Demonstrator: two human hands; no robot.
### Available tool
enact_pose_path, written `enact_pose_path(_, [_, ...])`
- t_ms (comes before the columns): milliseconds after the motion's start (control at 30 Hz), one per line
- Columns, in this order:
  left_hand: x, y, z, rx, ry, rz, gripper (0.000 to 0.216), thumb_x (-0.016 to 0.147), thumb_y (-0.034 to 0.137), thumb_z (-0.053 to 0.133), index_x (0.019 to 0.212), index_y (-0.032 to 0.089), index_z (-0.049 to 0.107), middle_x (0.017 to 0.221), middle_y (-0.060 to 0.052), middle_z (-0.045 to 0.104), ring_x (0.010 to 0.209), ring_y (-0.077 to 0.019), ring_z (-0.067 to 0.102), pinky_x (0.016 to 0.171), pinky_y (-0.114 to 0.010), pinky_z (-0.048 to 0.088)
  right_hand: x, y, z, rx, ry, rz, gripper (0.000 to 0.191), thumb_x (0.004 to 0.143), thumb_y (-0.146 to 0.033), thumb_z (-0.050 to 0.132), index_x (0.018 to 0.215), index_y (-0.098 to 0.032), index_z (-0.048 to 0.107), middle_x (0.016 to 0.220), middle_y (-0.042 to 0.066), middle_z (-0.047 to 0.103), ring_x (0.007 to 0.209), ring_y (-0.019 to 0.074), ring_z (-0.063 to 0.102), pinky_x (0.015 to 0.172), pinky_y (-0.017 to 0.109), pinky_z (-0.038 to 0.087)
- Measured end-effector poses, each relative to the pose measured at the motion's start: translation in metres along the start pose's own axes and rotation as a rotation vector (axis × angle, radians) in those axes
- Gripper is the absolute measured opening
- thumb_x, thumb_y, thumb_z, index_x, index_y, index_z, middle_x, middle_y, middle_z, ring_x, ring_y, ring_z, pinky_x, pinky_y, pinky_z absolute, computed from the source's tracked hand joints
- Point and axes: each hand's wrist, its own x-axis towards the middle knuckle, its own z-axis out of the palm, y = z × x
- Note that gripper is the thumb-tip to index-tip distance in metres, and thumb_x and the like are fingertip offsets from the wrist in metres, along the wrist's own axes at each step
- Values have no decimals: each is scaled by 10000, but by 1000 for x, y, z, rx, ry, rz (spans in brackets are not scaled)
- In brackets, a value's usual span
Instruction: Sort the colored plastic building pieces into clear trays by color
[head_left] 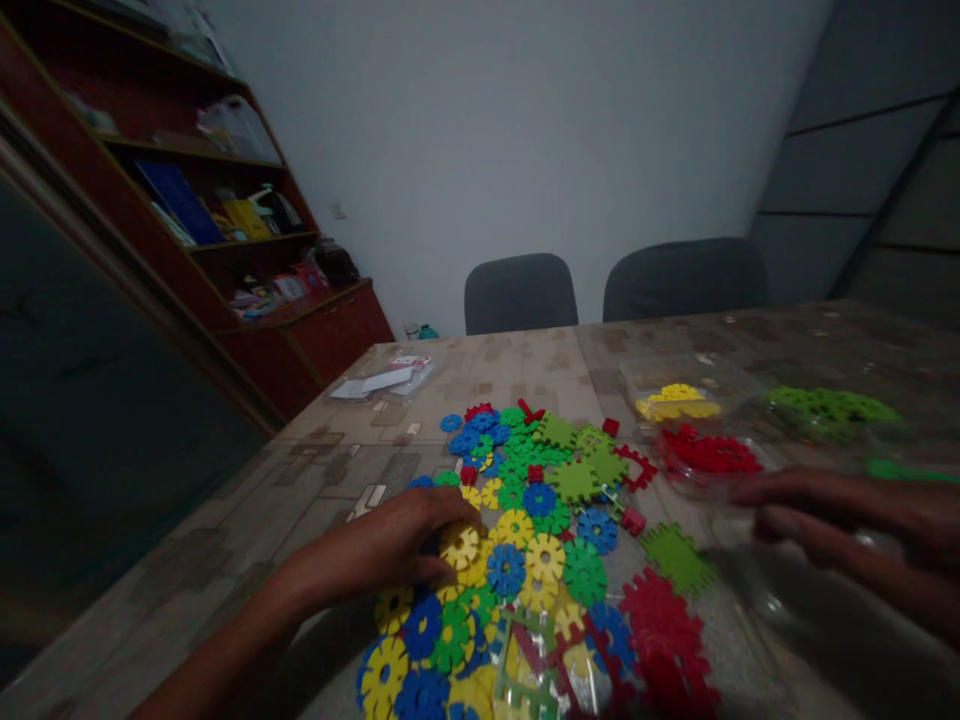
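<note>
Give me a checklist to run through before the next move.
1. Left hand at the pile: ok, fingers at a yellow disc.
2. Left hand's grip on that disc: cannot tell.
3. Right hand holding nothing: cannot tell, blurred.
4. Pile all one colour: not ok, blue, yellow, green and red mixed.
5. Red pieces inside their tub: ok for these; others lie loose.

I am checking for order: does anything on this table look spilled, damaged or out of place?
Yes: the plastic pieces lie loose in a mixed-colour heap on the table, which looks odd beside the clear container of red pieces. Whether they were spilled, I cannot tell.
</note>
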Motion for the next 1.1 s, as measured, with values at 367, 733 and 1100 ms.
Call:
enact_pose_path(367, [-6,-6,-5,51,64,30,348,857,228,720,1196,259,648,1226,-48,660,1121,-253,606,974,-351,456,16,-114,80,301,-491,-364,239,874,-122,489,1002,-195,677,941,59,699,875,208,650,763,331,512])
enact_pose_path(733, [-13,-20,-14,91,74,-48,344,823,224,752,1149,247,643,1171,-50,644,1056,-251,612,914,-340,469,37,-175,135,280,-562,-285,418,930,-130,550,1346,-99,530,1420,209,498,1330,332,430,1096,499,344])
enact_pose_path(1100, [-5,-6,-2,75,-5,-39,433,781,184,792,1175,252,626,1160,-47,621,1048,-249,592,901,-317,461,45,-160,128,355,-470,-201,240,961,-121,405,928,-168,638,910,60,679,777,163,602,657,260,411])
